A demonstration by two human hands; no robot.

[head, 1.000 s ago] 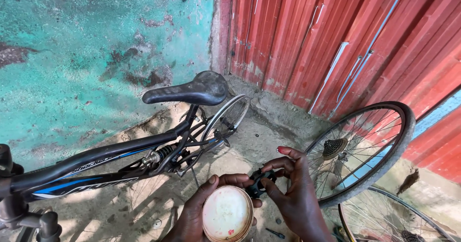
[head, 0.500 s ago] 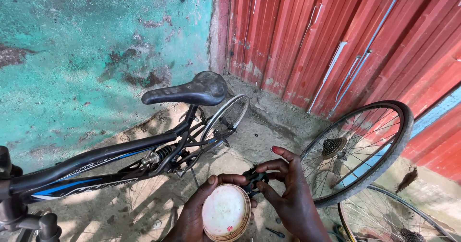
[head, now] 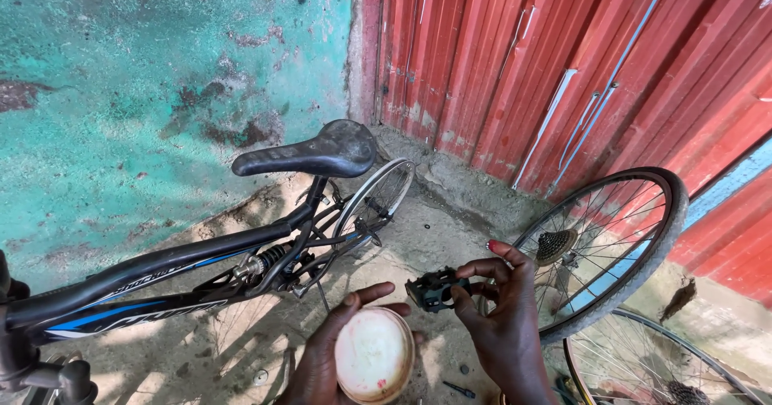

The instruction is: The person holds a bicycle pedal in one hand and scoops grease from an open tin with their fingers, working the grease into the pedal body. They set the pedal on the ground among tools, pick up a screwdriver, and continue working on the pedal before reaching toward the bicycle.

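Observation:
My left hand (head: 326, 357) holds a small round tub (head: 375, 355) of pale cream-coloured grease, its open top facing me. My right hand (head: 503, 312) grips a black bicycle pedal (head: 435, 289) by its end, just above and to the right of the tub. Both hands are low in the middle of the view, in front of a black bicycle (head: 201, 272) with a black saddle (head: 314, 152).
A loose rear wheel (head: 635, 244) with a cassette leans against the red corrugated metal wall (head: 579, 59). A second wheel (head: 667, 369) lies at the lower right. A turquoise plastered wall (head: 145, 91) stands behind the bicycle. Small parts lie on the concrete ground (head: 434, 228).
My right hand has shifted the pedal slightly up and away from the tub. The tub has tilted a little in my left hand.

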